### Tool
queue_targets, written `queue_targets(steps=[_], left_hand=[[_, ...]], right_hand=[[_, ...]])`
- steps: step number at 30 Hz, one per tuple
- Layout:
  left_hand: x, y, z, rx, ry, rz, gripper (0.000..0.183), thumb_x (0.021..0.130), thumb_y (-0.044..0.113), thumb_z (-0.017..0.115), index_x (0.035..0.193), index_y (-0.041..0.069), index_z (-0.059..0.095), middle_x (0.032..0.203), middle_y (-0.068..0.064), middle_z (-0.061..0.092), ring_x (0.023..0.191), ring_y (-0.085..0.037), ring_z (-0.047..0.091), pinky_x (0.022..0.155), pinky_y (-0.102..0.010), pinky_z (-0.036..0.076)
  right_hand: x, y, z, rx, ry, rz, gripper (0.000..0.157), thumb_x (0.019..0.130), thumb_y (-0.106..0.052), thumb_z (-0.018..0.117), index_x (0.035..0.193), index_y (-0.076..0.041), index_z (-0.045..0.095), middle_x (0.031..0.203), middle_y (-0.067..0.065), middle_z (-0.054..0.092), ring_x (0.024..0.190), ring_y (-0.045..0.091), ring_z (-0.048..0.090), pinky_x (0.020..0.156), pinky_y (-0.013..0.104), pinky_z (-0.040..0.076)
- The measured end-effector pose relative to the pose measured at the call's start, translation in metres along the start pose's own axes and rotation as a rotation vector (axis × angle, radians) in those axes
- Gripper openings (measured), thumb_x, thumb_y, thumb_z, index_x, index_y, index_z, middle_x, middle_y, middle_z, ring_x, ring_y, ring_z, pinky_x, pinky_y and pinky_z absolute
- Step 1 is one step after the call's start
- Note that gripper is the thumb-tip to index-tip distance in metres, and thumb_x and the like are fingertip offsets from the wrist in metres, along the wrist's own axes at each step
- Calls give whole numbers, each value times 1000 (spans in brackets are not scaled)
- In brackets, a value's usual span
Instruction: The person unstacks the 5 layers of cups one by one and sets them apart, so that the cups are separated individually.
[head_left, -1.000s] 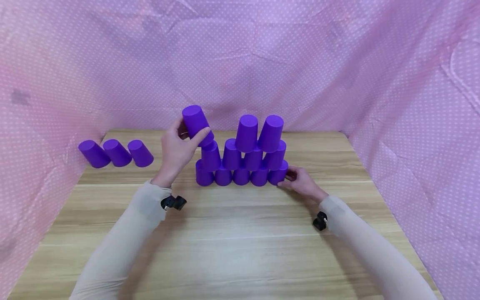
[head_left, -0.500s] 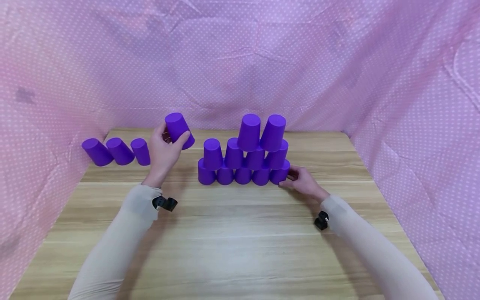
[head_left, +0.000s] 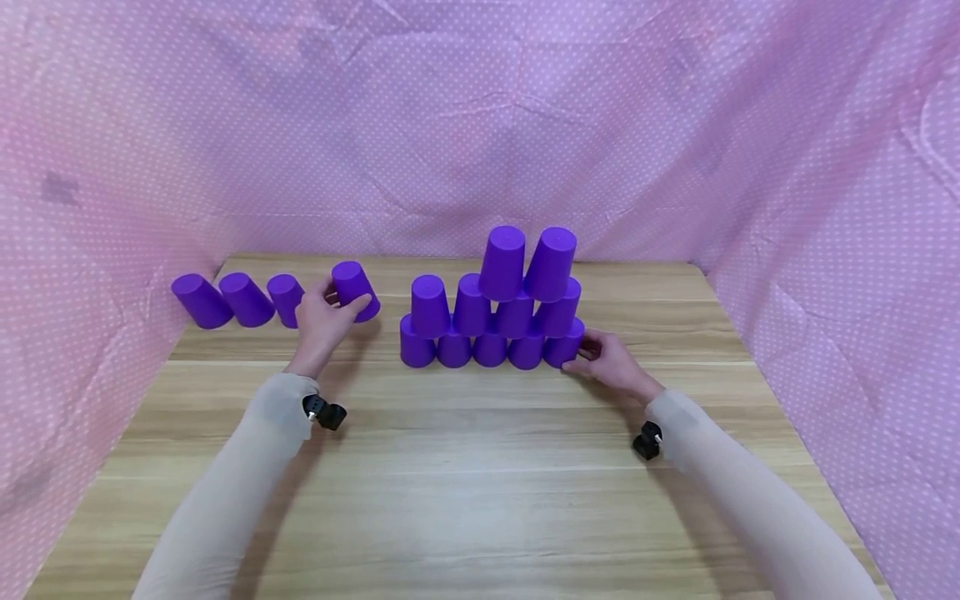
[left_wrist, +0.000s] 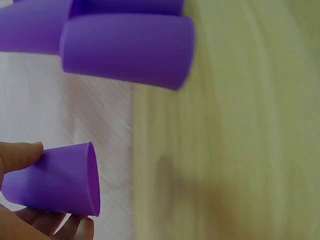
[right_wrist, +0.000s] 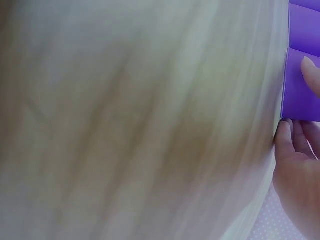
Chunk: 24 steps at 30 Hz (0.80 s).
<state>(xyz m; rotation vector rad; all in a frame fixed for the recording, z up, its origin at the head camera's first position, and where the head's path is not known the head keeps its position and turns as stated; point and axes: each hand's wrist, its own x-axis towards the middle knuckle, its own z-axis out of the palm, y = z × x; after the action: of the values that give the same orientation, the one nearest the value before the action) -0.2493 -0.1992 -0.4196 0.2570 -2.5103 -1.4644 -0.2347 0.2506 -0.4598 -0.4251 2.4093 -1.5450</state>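
My left hand [head_left: 322,325] grips an upside-down purple plastic cup [head_left: 354,290] between thumb and fingers, left of a cup pyramid. In the left wrist view the rim of that held cup [left_wrist: 60,177] faces the table. The pyramid has a long bottom row, a second row above it and two cups [head_left: 502,263] on top at the right. At the bottom row's right end, my right hand [head_left: 611,365] holds the end cup [head_left: 564,343], with the thumb in front and the other fingers round the far side. The right wrist view shows the thumb [right_wrist: 311,75] on this cup.
Three more upside-down purple cups, among them the leftmost cup [head_left: 201,302], stand in a row at the left back of the wooden table [head_left: 465,475]. Pink dotted cloth [head_left: 480,125] hangs behind and on both sides.
From above the pyramid's left end, my left hand has carried its cup left and down, close over the table beside the three loose cups. My right hand stays at the end cup.
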Motion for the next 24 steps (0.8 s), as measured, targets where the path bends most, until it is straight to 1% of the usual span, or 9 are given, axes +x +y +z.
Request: queue_targets(steps=[2, 4, 9, 12, 16, 21, 24], left_hand=[[2, -7, 0, 9, -13, -23, 60, 85, 28, 74, 134, 2, 50, 124, -20, 58, 114, -32, 53, 97, -42, 44], [4, -14, -1, 21, -15, -39, 61, 85, 27, 74, 136, 1, 49, 125, -21, 57, 115, -32, 53, 99, -42, 42], [10, -31, -4, 76, -3, -53, 63, 86, 25, 73, 138, 0, 46, 126, -23, 56, 117, -34, 52, 101, -44, 39], [12, -38, -5, 82, -8, -71, 64, 87, 24, 72, 139, 0, 44, 128, -24, 54, 118, -35, 51, 102, -44, 39], [12, -43, -6, 54, -26, -98, 65, 88, 23, 70, 141, -1, 42, 130, -25, 52, 119, -35, 50, 102, -43, 39], [13, -46, -8, 42, -34, -122, 66, 89, 24, 69, 143, -1, 39, 132, -26, 51, 121, -35, 49, 103, -43, 37], [13, -46, -9, 28, -43, -140, 67, 89, 26, 69, 143, 0, 38, 133, -25, 50, 122, -35, 48, 104, -43, 36]], right_hand=[[-1, -4, 0, -3, 0, 4, 53, 80, 6, 73, 127, 12, 50, 123, 28, 55, 117, 40, 51, 99, 46, 41], [-1, -3, 0, 3, -3, 3, 54, 79, 5, 74, 128, 12, 50, 123, 28, 55, 117, 40, 51, 99, 46, 41], [6, 21, -1, 2, 8, -13, 57, 79, 0, 77, 130, 8, 51, 124, 24, 56, 117, 35, 52, 99, 37, 43], [9, 30, -1, -7, 19, -16, 57, 79, -1, 77, 129, 7, 52, 124, 23, 57, 117, 34, 53, 99, 37, 43], [9, 30, -1, -15, 22, -20, 57, 79, -3, 78, 130, 6, 52, 125, 23, 56, 118, 36, 52, 100, 40, 41], [8, 28, 0, -39, 34, -16, 56, 79, -6, 78, 129, 3, 53, 124, 19, 58, 117, 32, 53, 99, 36, 43], [6, 28, 0, -59, 39, -22, 55, 79, -7, 78, 127, 3, 54, 122, 18, 59, 115, 31, 55, 98, 35, 44]])
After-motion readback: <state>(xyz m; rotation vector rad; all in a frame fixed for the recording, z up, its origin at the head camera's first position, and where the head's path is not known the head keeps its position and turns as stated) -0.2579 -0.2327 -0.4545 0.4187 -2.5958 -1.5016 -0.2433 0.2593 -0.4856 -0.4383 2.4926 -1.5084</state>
